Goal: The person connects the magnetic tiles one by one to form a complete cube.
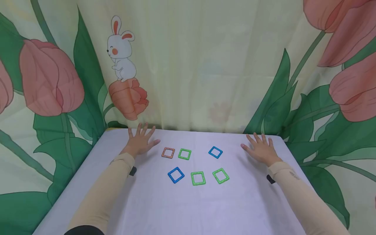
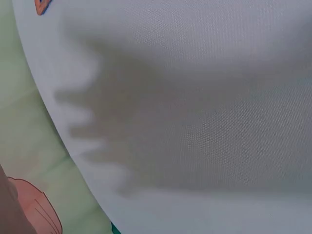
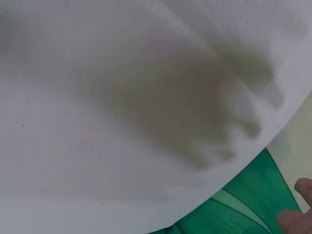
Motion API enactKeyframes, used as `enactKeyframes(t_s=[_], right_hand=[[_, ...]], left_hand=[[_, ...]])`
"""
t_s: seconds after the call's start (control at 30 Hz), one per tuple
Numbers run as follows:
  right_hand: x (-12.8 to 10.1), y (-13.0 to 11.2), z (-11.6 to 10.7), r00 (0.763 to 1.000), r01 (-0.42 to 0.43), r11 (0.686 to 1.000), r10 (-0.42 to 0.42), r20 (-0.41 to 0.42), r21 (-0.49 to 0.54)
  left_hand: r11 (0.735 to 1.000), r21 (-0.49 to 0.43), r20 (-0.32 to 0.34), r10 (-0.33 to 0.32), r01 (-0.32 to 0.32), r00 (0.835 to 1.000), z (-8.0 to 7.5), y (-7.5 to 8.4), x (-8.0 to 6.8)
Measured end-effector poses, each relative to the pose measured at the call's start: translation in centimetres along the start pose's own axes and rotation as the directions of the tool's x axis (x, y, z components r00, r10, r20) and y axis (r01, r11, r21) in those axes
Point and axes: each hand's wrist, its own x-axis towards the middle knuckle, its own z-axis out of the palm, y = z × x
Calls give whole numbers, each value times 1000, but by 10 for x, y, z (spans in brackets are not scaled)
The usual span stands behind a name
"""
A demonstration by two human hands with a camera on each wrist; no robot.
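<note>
Hands first: I see the left hand (image 1: 140,142) and right hand (image 1: 260,150) lying flat with fingers spread on the white cloth table (image 1: 152,209), gripping nothing. Between them sit 6 hollow square plastic frames: orange frame (image 1: 168,152), 3 green frames (image 1: 184,154), 2 blue frames (image 1: 176,175). No containers anywhere. My wrist views mostly show woven cloth and hand shadows; only right fingertips (image 3: 295,222) peek in.
</note>
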Motion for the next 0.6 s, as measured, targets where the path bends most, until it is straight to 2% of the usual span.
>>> enactKeyframes(t_s=[0.2, 0.37, 0.5, 0.6], right_hand=[[2, -5, 7, 1000, 18, 1000, -19, -17, -25], [3, -8, 11, 993, 83, 994, -88, -74, -69], [4, -17, 13, 986, 139, 988, -144, -81, -70], [5, -27, 13, 984, 157, 986, -162, -76, -62]], left_hand=[[1000, 18, 36, -5, 4, 999, 0, -1, -2], [997, 76, 108, 25, -33, 994, 1, 0, 0], [991, 113, 159, 52, -70, 986, 5, 2, 1], [994, 83, 193, 54, -71, 980, 5, 6, 1]])
